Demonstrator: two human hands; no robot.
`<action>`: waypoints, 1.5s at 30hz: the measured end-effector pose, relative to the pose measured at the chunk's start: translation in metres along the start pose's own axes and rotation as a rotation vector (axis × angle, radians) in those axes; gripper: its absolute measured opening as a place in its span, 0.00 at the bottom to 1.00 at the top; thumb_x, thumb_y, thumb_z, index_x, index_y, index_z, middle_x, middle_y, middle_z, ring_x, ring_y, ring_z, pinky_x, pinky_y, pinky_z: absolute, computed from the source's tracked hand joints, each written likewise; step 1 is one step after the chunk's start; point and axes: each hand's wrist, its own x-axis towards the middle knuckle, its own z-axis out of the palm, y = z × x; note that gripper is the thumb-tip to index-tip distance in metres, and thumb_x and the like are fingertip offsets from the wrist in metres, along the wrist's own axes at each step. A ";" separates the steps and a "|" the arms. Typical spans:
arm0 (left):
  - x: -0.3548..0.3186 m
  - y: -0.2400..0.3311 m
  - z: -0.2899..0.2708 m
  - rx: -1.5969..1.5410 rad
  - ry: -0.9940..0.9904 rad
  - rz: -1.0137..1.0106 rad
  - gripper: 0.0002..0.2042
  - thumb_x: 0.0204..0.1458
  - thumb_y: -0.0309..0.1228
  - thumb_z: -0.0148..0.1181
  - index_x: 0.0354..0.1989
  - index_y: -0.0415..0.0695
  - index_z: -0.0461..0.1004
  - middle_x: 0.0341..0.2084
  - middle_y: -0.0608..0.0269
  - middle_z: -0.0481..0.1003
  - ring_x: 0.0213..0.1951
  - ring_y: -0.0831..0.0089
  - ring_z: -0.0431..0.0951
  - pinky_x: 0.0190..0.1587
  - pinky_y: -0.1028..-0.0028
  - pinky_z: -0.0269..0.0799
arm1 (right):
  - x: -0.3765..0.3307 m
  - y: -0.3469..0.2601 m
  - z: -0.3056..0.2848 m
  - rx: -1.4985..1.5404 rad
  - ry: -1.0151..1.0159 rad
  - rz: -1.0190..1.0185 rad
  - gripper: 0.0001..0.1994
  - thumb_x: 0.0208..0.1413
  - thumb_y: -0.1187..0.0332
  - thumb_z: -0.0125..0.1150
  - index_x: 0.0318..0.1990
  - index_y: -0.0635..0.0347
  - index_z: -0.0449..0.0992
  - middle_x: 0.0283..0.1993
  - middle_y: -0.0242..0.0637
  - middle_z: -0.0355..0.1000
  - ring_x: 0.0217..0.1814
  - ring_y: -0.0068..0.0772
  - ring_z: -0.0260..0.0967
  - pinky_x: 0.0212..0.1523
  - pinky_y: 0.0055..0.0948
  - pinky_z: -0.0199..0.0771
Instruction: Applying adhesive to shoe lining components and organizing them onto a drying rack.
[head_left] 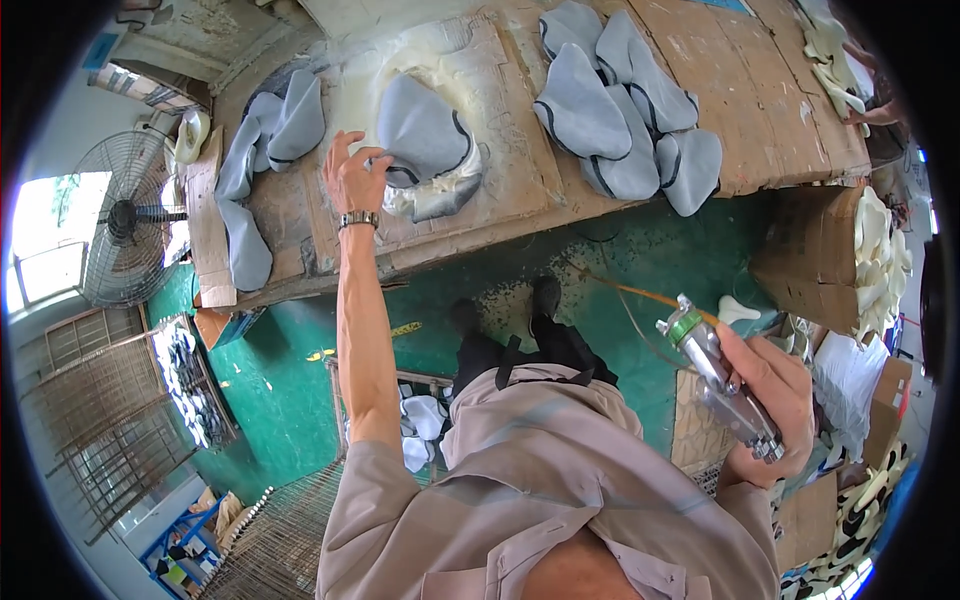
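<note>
My left hand (pixel 357 180), with a watch at the wrist, reaches over the workbench. Its fingers are bent and apart, and the tips are at the left edge of a grey, pad-shaped fabric piece (pixel 420 122) with a dark trimmed edge. Whether they touch it is hard to tell. That piece lies over a whitish-crusted patch (pixel 455 190) on the bench. Off to the right, above the floor, my right hand (pixel 768 395) is wrapped round a metal spray gun (pixel 712 365) with a green ring near its nozzle. A thin hose (pixel 630 288) shows near the gun.
Cardboard (pixel 500 110) covers the bench. Grey pieces lie in piles at its left (pixel 296 118) and right (pixel 585 105). A large fan (pixel 122 218) stands left. Pale pieces fill a carton (pixel 810 255) at right. A wire rack (pixel 275 535) is beside me. Another person's hand (pixel 875 115) shows far right.
</note>
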 end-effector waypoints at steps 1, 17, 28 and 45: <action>-0.002 0.006 0.002 -0.001 0.000 -0.005 0.07 0.39 0.34 0.74 0.28 0.50 0.86 0.51 0.69 0.76 0.64 0.62 0.67 0.63 0.58 0.61 | 0.001 0.002 0.000 -0.021 0.001 0.010 0.33 0.40 0.72 0.70 0.59 0.70 0.74 0.28 0.37 0.72 0.26 0.31 0.73 0.26 0.28 0.71; -0.005 -0.008 -0.011 -0.132 -0.020 0.024 0.08 0.39 0.30 0.73 0.30 0.47 0.86 0.48 0.65 0.78 0.62 0.58 0.70 0.62 0.56 0.64 | 0.029 -0.070 0.039 0.070 -0.027 0.168 0.28 0.45 0.67 0.63 0.56 0.71 0.77 0.34 0.44 0.75 0.31 0.36 0.73 0.34 0.30 0.72; 0.007 -0.067 -0.189 -0.100 0.103 0.044 0.09 0.39 0.24 0.70 0.31 0.47 0.84 0.50 0.65 0.77 0.63 0.60 0.70 0.62 0.58 0.64 | 0.075 -0.152 0.107 0.222 0.104 0.529 0.30 0.41 0.73 0.69 0.58 0.69 0.76 0.41 0.46 0.76 0.37 0.35 0.74 0.42 0.27 0.73; -0.158 -0.363 -0.120 0.351 -0.204 -0.315 0.15 0.44 0.29 0.71 0.43 0.49 0.82 0.67 0.59 0.62 0.74 0.55 0.51 0.72 0.46 0.45 | 0.185 -0.209 0.216 0.189 -0.251 0.337 0.35 0.43 0.82 0.67 0.64 0.67 0.69 0.41 0.49 0.75 0.37 0.43 0.74 0.41 0.28 0.73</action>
